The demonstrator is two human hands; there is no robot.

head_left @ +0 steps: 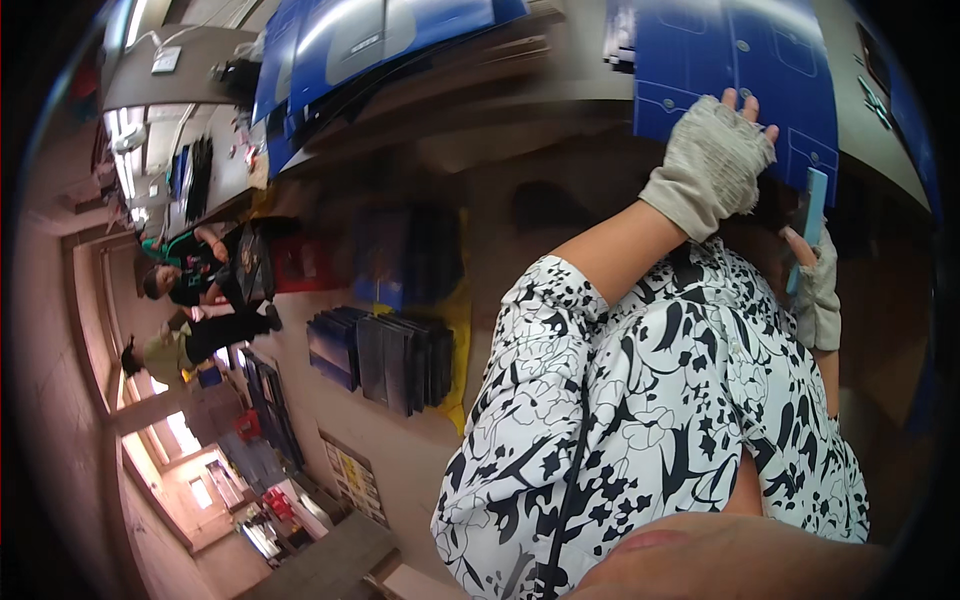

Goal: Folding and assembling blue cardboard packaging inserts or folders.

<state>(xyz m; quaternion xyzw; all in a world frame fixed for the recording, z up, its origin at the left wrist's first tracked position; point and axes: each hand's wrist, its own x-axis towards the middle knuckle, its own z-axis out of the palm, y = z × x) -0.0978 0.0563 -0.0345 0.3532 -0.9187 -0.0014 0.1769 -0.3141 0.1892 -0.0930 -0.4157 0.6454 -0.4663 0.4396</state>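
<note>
A glossy blue panel (690, 60) with thin printed outlines and small round metal-looking dots lies on the worktable at the upper right. My left hand (715, 165), in a pale grey fingerless glove, rests on the panel with its fingers stretched out. Closer to my body, my right hand (820, 290), gloved alike, is closed round a light-blue flat strip-like tool (816, 205). The tool stands upright at the panel's near edge; whether it touches the panel I cannot tell. My right fingers are partly hidden behind it.
Large blue sheets (370, 50) are stacked on the table to the left. Dark flat folders (390, 360) stand in a row on the floor beside yellow sheeting. Small turquoise items (873, 100) lie at the far right. Two people (190, 280) are further off on the left.
</note>
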